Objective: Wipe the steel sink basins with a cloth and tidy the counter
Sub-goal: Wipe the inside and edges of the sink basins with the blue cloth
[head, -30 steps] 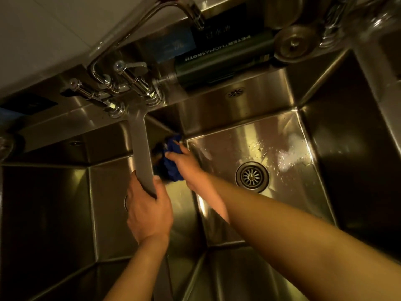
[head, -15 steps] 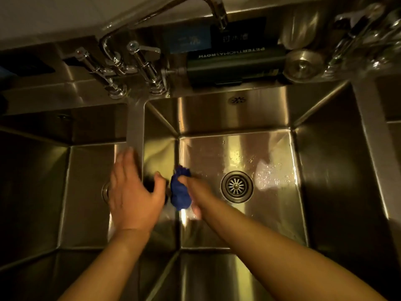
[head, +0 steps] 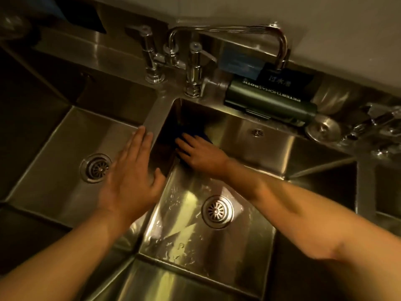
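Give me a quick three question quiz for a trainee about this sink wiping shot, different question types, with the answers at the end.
1. True or false: the dark blue cloth lies in the left steel basin.
2. Which hand presses the cloth: A) left hand B) right hand?
3. Fill in: the dark green tube lies on the ledge behind the ____ basin.

Key: 1 false, it is in the right steel basin, at its far left corner. 2 B. 3 right.
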`<state>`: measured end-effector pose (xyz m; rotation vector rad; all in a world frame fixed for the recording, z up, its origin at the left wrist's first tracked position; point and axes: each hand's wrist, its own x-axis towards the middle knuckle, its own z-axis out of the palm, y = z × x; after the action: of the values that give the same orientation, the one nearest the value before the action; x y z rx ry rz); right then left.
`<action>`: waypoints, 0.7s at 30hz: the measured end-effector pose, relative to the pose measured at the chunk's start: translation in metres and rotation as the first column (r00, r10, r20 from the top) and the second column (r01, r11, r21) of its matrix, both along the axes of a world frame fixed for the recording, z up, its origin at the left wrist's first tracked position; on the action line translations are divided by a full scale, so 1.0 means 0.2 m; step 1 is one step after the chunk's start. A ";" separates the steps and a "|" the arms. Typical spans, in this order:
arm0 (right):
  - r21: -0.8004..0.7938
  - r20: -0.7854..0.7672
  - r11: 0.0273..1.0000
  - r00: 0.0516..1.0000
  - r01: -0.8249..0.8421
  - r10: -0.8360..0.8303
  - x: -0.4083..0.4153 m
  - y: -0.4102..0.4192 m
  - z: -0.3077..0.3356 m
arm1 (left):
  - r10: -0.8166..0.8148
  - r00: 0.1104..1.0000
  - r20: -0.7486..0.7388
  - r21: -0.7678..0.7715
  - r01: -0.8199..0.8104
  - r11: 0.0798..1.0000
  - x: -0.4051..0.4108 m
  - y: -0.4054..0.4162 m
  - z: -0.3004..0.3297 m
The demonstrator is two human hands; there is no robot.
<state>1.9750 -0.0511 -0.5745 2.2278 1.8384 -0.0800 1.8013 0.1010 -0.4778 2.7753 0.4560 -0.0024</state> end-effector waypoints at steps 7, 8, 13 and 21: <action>-0.409 0.150 0.908 0.975 -0.091 0.165 0.20 0.09 -0.21 | 0.020 0.999 0.025 0.001 -0.020 1.000 -0.01 -0.01 -0.02; -0.444 0.184 0.891 0.964 -0.094 0.194 0.19 0.06 -0.23 | 0.022 0.999 0.027 0.000 -0.022 1.000 -0.01 0.00 -0.03; -0.569 0.329 0.819 0.891 -0.078 0.313 0.19 -0.29 -0.28 | 0.036 0.999 0.034 0.004 -0.036 0.999 -0.01 0.00 -0.04; -0.826 0.256 0.563 0.888 -0.005 0.383 0.25 -0.97 -0.23 | 0.038 0.999 0.009 -0.018 -0.037 0.999 -0.01 -0.01 -0.03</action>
<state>2.0260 -0.2449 -0.6201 1.2443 1.3735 -0.3172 1.7992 0.0998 -0.4828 2.7476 0.5031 0.0159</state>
